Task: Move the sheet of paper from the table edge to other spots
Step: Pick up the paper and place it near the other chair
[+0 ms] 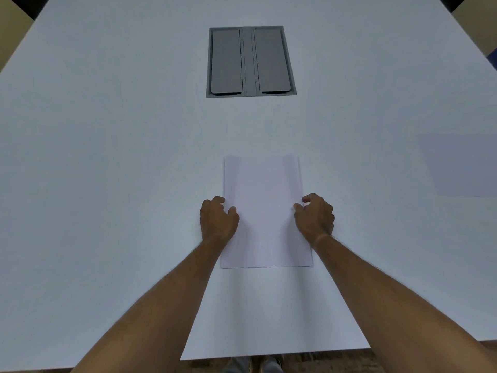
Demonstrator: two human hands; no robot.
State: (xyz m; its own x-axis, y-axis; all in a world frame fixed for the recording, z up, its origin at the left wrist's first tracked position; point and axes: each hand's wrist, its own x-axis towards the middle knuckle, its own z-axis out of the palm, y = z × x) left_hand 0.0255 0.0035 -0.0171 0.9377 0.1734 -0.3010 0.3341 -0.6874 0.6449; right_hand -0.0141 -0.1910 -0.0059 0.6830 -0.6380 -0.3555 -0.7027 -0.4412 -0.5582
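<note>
Left hand: the left hand point(218, 221) sits at the sheet's left long edge, fingers curled, the thumb lying on top of the paper and the fingertips at the edge; it pinches that edge.
Right hand: the right hand point(315, 216) mirrors it at the right long edge, fingers curled over the margin, thumb tip on the paper; it grips that side.
Hands together: well apart from each other, one at 9 o'clock and one at 3 o'clock of the sheet, both clamped on the same paper.
Forearms: both bare forearms run in from the 6 o'clock side, slanting inward toward the sheet.
Sheet of paper: the sheet of paper point(262, 211) is white, lengthwise toward 12 o'clock, over the table's middle and well in from the near edge; whether it lies flat or is slightly raised I cannot tell.
Table: the table point(107, 157) is pale and wide, its near edge at 6 o'clock.
Cable hatch: a grey cable hatch point(250, 61) with two closed flaps is set into the top at 12 o'clock from the sheet, well apart from it.
Floor: brownish floor point(322, 364) shows below the near edge.
</note>
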